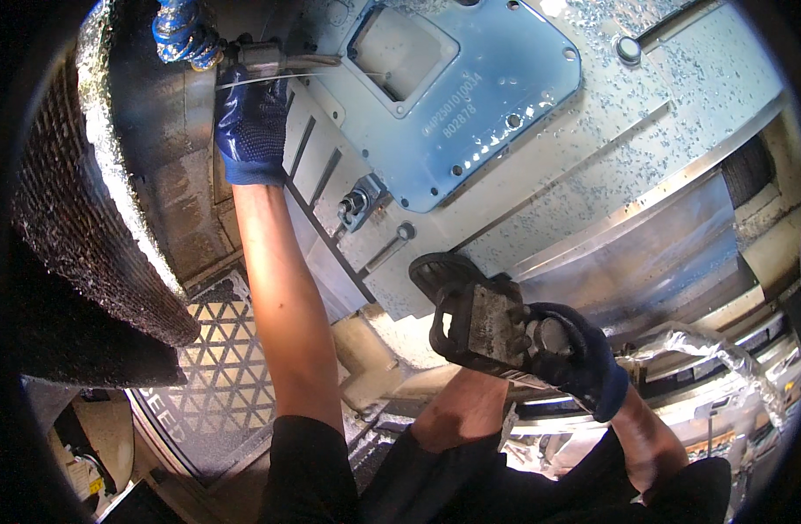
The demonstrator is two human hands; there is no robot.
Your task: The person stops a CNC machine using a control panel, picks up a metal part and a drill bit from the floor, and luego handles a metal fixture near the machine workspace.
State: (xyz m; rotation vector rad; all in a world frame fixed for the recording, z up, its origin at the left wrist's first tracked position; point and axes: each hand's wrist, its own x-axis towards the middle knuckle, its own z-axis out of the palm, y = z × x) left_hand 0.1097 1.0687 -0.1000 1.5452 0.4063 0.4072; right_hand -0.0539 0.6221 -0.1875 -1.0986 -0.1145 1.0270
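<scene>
My left hand (252, 131), in a blue dotted glove, is closed round an air blow gun (262, 58) at the upper left. A blue coiled hose (184, 33) hangs beside it. The gun's nozzle points right, toward a wet flat metal plate (497, 105) with a square window and bolt holes. At the lower right, my right hand (580, 354), gloved too, is closed round a grimy black handwheel pendant (481, 327); its round knob lies by my fingers, some of which are hidden. Behind the pendant shows a dark rounded thing (440, 272), perhaps a shoe tip.
The plate lies on a pale machine table (654, 96) strewn with metal chips. A bolted clamp (361, 203) stands at the plate's near left corner. A dark ribbed curved form (95, 210) fills the left side. Below lies a patterned step plate (221, 375).
</scene>
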